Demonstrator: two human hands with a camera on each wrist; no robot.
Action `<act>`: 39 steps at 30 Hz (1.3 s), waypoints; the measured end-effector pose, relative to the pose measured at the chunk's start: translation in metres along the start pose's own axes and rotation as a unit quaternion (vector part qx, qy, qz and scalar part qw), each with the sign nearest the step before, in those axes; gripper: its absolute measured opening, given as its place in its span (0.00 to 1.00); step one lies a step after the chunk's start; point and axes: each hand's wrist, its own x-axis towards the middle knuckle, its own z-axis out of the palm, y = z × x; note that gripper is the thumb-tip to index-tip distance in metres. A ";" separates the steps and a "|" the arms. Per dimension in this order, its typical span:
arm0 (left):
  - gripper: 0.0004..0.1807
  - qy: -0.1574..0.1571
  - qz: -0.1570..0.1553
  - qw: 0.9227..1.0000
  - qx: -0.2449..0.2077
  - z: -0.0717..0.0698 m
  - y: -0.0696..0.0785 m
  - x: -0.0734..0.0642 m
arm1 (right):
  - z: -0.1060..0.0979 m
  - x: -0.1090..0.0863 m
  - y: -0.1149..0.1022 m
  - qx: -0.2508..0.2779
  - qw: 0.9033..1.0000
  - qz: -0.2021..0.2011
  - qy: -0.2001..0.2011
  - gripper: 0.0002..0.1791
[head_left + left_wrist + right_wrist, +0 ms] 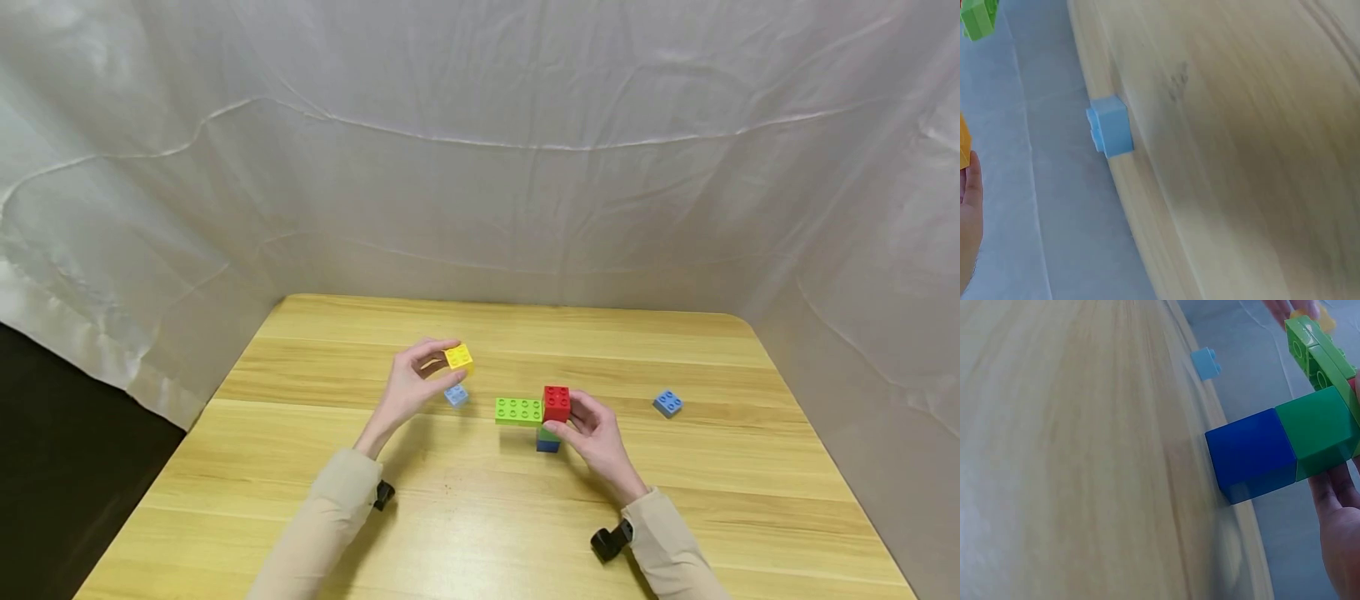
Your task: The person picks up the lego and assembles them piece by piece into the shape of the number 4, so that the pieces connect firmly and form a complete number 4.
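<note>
My left hand (408, 379) pinches a yellow brick (459, 358) between thumb and fingers, above the table. Just below it lies a light blue brick (456, 396), which also shows in the left wrist view (1111, 126). My right hand (597, 437) grips a stack of bricks near its top. That stack has a red brick (557, 402) uppermost, a long lime green brick (517, 411) jutting left beneath it, then a green brick (1319, 432) and a dark blue brick (1252, 455) at the bottom. Whether the dark blue brick touches the table I cannot tell.
A separate blue brick (667, 403) lies on the wooden table (262, 433), right of the right hand. Pale cloth (480, 208) hangs behind the table and along its sides. Black wrist cameras (611, 542) sit at both cuffs.
</note>
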 end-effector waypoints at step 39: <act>0.24 -0.143 -0.012 0.989 0.031 0.041 0.008 -0.013 | 0.000 0.001 0.002 -0.021 1.000 -0.003 0.002 0.25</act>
